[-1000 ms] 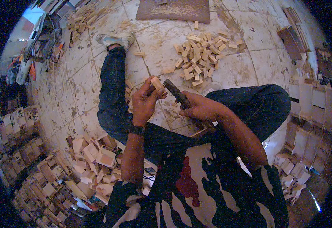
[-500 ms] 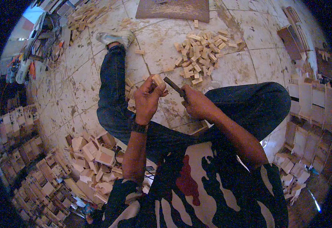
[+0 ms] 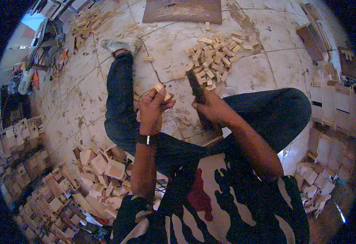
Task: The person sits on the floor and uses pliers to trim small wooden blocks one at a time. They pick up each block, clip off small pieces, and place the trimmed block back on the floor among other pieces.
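Note:
Between the fingertips of my left hand [image 3: 150, 114] is a small pale wooden block [image 3: 160, 88], tilted with one end pointing up. My right hand [image 3: 213, 109] is closed around a flat dark tool, apparently a file [image 3: 195, 83], whose far end points away from me. The file is apart from the block, to its right, and looks slightly blurred. Beyond the hands, a heap of small wooden blocks [image 3: 212, 57] lies on the tiled floor [image 3: 165, 44].
My bent legs, the left [image 3: 119, 89] and right [image 3: 273, 110], flank the hands. A brown board [image 3: 157, 15] with shavings lies at the far side. Larger wood offcuts [image 3: 100, 164] are piled at lower left. Wooden pieces [image 3: 328, 107] are stacked along the right.
The file has swung away from the block to the right and turned more upright. My left hand has shifted slightly left and lower, with the block turned in its fingers.

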Motion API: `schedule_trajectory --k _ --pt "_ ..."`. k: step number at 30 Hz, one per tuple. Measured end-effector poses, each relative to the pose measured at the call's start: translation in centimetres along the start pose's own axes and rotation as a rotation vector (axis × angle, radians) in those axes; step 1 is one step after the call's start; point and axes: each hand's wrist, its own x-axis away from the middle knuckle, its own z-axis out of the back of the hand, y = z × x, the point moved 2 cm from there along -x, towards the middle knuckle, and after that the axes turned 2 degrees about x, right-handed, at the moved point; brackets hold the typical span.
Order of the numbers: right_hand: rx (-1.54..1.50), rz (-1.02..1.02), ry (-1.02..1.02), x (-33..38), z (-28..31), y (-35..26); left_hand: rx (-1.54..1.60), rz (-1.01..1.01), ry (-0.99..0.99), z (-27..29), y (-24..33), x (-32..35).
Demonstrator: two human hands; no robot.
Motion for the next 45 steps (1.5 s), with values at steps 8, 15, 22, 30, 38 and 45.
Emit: schedule_trajectory --k 8,15,22,30,38,45 --pt "-0.027 -0.023 0.182 0.0 3.3 -0.6 0.102 0.121 0.034 -0.8 -0.2 -1.3" --pt "0.134 0.005 0.011 0.8 0.5 -1.5 -0.256 -0.283 0.032 -3.7 0.8 -1.0" --pt "0.145 0.039 -0.008 1.3 0.3 -2.5 -0.450 -0.411 0.096 -4.7 0.7 -0.3" --pt "0.148 0.002 -0.008 1.4 0.6 -2.9 -0.718 -0.487 0.140 -4.8 1.2 0.3" --pt "0.167 0.029 -0.023 1.3 0.7 -2.6 -0.764 -0.567 0.183 -3.8 1.0 0.0" --pt "0.192 0.051 -0.035 1.3 0.5 -2.7 -0.767 -0.583 0.166 -3.7 0.5 -0.2"
